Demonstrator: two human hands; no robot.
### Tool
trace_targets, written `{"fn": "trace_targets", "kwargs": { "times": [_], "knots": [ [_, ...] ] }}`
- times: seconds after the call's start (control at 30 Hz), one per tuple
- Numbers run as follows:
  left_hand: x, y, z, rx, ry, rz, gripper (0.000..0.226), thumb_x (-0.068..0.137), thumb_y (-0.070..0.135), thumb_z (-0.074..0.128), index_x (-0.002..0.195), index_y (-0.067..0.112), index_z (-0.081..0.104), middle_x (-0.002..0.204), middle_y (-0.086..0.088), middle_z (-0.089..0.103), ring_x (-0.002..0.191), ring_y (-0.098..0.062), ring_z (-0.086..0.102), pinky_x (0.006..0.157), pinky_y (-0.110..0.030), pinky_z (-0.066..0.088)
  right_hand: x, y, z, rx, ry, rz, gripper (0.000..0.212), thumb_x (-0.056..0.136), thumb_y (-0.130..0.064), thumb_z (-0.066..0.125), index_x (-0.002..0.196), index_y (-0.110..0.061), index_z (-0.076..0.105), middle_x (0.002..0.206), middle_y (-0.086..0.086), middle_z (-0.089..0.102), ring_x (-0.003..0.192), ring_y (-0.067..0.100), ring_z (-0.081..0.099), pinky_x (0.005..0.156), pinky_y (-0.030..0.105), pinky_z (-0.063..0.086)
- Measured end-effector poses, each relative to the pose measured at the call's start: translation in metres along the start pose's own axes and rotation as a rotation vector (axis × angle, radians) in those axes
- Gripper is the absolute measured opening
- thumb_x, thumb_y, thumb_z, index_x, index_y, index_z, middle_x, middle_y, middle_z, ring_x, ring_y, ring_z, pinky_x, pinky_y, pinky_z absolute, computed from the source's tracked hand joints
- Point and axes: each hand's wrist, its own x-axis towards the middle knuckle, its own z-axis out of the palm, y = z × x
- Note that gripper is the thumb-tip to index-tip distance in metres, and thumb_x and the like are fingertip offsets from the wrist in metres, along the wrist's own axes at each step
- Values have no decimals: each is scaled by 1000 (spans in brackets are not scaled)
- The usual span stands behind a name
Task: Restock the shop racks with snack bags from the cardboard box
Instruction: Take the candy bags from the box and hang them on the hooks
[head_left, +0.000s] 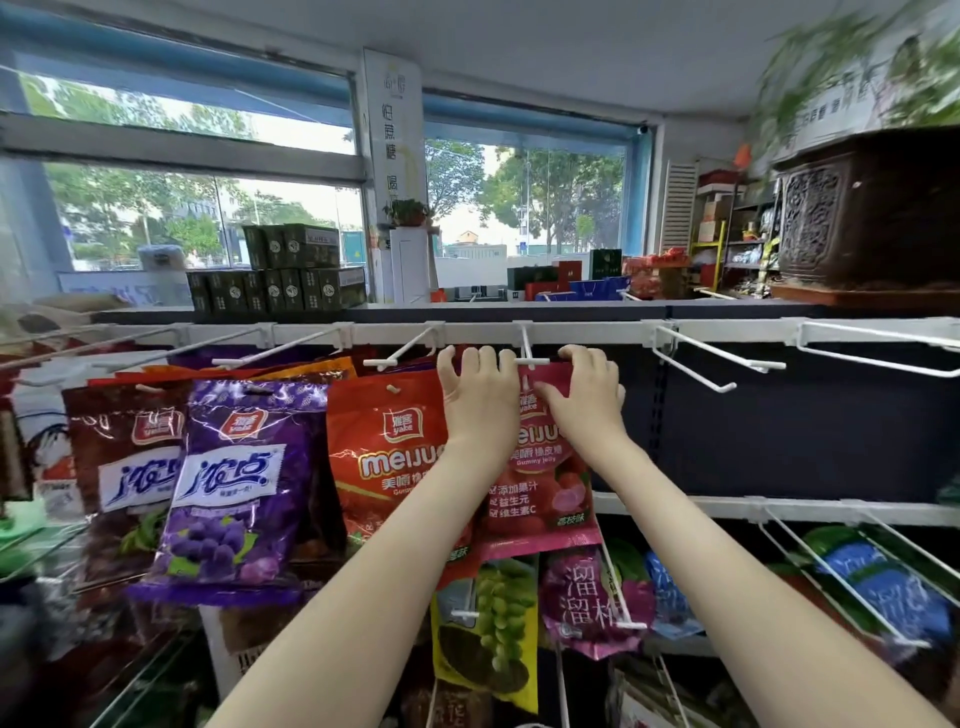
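Hung already at left: purple grape bag (234, 483), red Meiju bag (384, 457). Mid-hang now, judging by pose: left hand (480, 400) gripping top edge of pink Meiju bag (545, 467), fingers curled over it. Bag top right at peg (530, 353) tip; hole-on-peg not confirmable. Right hand (584, 400) pinching same edge, thumb on front. Next: line hole up with peg, slide back, let go. Bare pegs (717, 358) further right. No cardboard box in view.

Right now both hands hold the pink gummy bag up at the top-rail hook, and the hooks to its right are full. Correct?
No. The head view shows the left hand and right hand holding the pink gummy bag at the top-rail hook, but the hooks to its right are bare, not full.
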Motion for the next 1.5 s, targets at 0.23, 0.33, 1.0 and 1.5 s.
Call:
{"fn": "trace_targets", "kwargs": {
  "times": [0.23, 0.33, 1.0, 1.5],
  "knots": [
    [-56, -5, 2, -22, 48, 32, 74, 80, 27, 59, 145, 6, 32, 151, -16, 30, 140, -27, 27, 110, -47, 12, -60, 7, 5, -152, 109, -98, 60, 90, -22, 61, 143, -10, 35, 148, 7, 35, 136, 22, 27, 109, 40, 23],
    [-86, -13, -3, -95, 57, 80, 77, 85, 32, 57, 149, 6, 22, 155, -16, 19, 143, -29, 19, 113, -49, 11, -92, 7, 12, -175, 111, -150, 54, 88, -18, 64, 137, -8, 43, 138, 8, 46, 128, 23, 38, 105, 40, 32],
    [-314, -85, 13, -628, -425, 175, 46, 85, 9, 46, 129, -2, 53, 124, -19, 58, 104, -36, 60, 79, -42, 55, -318, -7, 65, -241, -328, -234, 46, 81, -3, 65, 125, -4, 54, 121, 13, 59, 114, 25, 46, 92, 40, 43],
    [-629, -248, -72, -341, -1148, -793, 29, 93, 21, 45, 118, 9, 51, 115, -14, 57, 108, -34, 56, 88, -44, 45, -531, -120, 185, -54, -1184, -402, 45, 91, -14, 52, 135, -10, 43, 133, 8, 46, 120, 31, 41, 94, 41, 33]
  ]
}}
